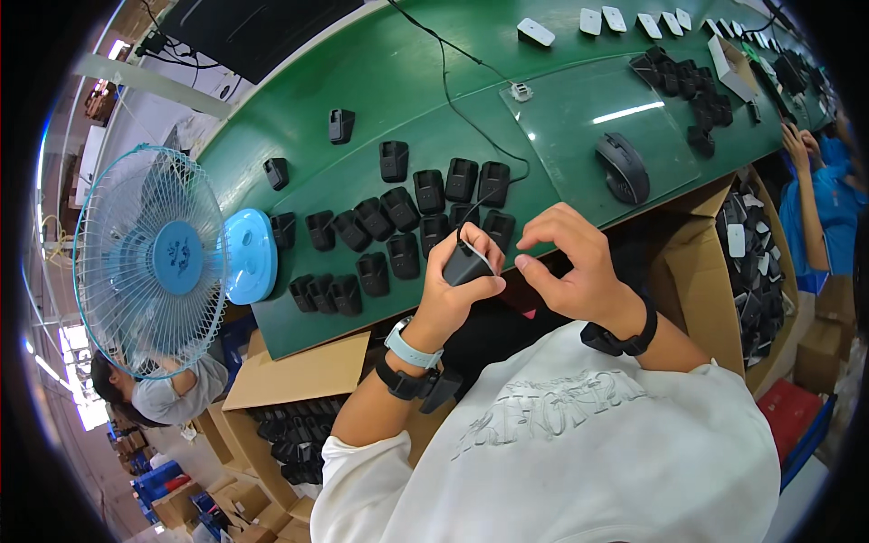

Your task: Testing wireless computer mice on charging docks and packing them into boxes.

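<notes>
My left hand [444,303] is closed around a small black plastic device [465,266], held just above the front edge of the green table. A thin black cable [499,147] comes down from the table and reaches the top of the device. To its right hovers my right hand [584,276], fingers bent, thumb and forefinger apart, with nothing visible between them. Several similar black devices [399,208] stand in loose rows on the table to the left of my hands. The underside of the held device is hidden by my fingers.
A black mouse [622,168] rests on a clear sheet [588,113]. White pieces [536,33] line the table's far side. A blue fan [176,258] stands left. Cardboard boxes [299,371] with black parts sit below the edge. A co-worker [828,204] is at the far right.
</notes>
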Available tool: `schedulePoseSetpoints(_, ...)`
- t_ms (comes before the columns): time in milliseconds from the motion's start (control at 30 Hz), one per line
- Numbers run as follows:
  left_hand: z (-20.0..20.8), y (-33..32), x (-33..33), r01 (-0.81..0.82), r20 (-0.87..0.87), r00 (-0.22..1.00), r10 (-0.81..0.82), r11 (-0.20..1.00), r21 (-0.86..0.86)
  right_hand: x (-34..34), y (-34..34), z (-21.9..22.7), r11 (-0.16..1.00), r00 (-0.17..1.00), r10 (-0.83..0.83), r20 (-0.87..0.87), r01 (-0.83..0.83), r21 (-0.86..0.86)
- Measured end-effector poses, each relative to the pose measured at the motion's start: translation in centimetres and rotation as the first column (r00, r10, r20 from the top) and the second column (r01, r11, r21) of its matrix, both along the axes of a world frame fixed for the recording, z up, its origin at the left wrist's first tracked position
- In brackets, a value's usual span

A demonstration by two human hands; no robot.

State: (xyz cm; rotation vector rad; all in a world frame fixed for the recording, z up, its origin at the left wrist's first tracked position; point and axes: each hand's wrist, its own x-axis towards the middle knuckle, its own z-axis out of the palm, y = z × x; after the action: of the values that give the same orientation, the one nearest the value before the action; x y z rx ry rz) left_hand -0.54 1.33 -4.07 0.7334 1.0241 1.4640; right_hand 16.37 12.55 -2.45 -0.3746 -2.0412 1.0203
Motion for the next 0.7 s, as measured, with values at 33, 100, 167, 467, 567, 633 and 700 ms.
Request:
schedulePoseSetpoints(33, 0.1, 0.1, 0.1, 0.003, 0.001, 1.000, -0.003, 1.000, 0.003, 0.0, -0.1, 0.0, 1.000, 1.000, 0.005, -0.002, -0.005, -0.015)
schedulePoseSetpoints(100, 0.7, 0.3, 0.5, -0.046, -0.064, 0.997, 0.047, 0.999, 0.015, -0.3, -0.2, 0.3, 1.000, 1.000, 0.014, -0.027, -0.014, -0.026)
schedulePoseSetpoints(167, 0.6, 0.4, 0.2, 0.012, -0.333, 0.943, 0.009, 0.998, 0.061, -0.7, -0.2, 0.4, 0.996, 0.998, 0.030, -0.046, -0.034, -0.078)
schedulePoseSetpoints(467, 0.4, 1.6, 1.9, -0.106, -0.793, 0.577, 0.196, 0.980, 0.165, -1.4, -0.9, -1.2, 0.985, 0.999, 0.027, -0.043, -0.034, -0.170)
schedulePoseSetpoints(567, 2.0, 2.0, 2.4, -0.234, -0.904, 0.370, 0.216, 0.963, 0.134, -1.7, -0.5, -1.5, 0.982, 0.992, -0.018, -0.121, -0.005, -0.187)
schedulePoseSetpoints(633, 2.5, 3.0, 2.7, -0.223, -0.949, 0.243, 0.200, 0.964, 0.146, -1.5, 0.1, -1.4, 0.973, 0.989, -0.059, -0.137, 0.027, -0.229)
schedulePoseSetpoints(700, 3.5, 4.3, 2.6, -0.168, -0.969, 0.141, 0.203, 0.969, 0.179, -1.5, 0.4, -1.5, 0.936, 0.977, -0.102, -0.188, 0.030, -0.352)
